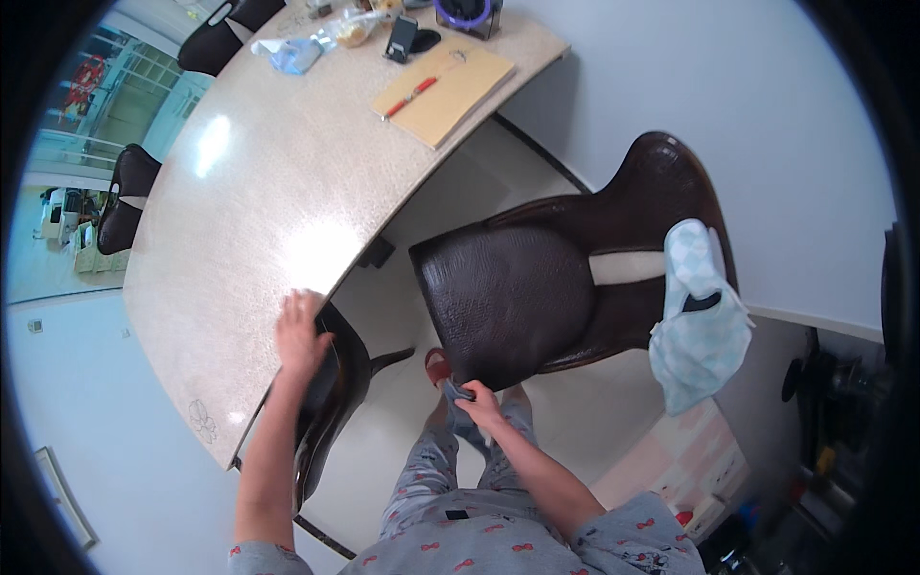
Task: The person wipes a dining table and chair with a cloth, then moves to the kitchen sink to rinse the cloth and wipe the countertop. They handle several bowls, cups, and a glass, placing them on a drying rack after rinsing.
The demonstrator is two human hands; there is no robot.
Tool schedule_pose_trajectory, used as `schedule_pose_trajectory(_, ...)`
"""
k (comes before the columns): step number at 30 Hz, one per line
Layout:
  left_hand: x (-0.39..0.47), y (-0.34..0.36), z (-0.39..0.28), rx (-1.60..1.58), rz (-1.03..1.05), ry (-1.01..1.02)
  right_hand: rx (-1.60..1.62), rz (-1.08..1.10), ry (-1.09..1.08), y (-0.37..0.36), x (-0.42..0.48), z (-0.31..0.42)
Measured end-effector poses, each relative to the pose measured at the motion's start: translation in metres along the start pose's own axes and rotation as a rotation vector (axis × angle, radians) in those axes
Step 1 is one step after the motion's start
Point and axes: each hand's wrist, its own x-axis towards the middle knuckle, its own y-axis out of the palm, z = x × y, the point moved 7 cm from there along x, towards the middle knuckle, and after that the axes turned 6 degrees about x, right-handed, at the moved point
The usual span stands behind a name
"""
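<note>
My left hand (298, 338) rests with fingers apart on the near edge of the light stone-patterned table (251, 237). In my right hand (480, 404) is a grey-blue cloth (467, 429), which hangs down in front of my legs. Just beyond that hand stands a dark brown leather chair (514, 302). A pale green and white checked cloth item (697, 338) is draped over its backrest. Below my left hand, a second dark chair (334, 402) is partly hidden under the table edge.
On the table lie a red pen (410, 98) on a tan notebook (471, 75), a phone on a stand (401, 39), a blue-white plastic packet (295, 56) and a clear bag (353, 31). Two more dark chairs stand on the far side. A pink-and-white cabinet (675, 460) is at lower right.
</note>
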Motion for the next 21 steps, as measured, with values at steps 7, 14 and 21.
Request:
schedule_pose_trajectory(7,-0.111,-0.01,-0.23,-1.693,0.753,-0.46,0.536,0.037,0.011,-0.087,-0.076,0.181)
schedule_pose_trajectory(14,-0.116,0.006,-0.315,-2.275,0.646,-0.49,-0.116,0.113,-0.348,-0.217,-0.141,0.294)
schedule_pose_trajectory(21,-0.12,0.015,-0.265,-2.162,0.566,-0.633,-1.112,-0.945,-0.656,-0.447,-0.175,0.356)
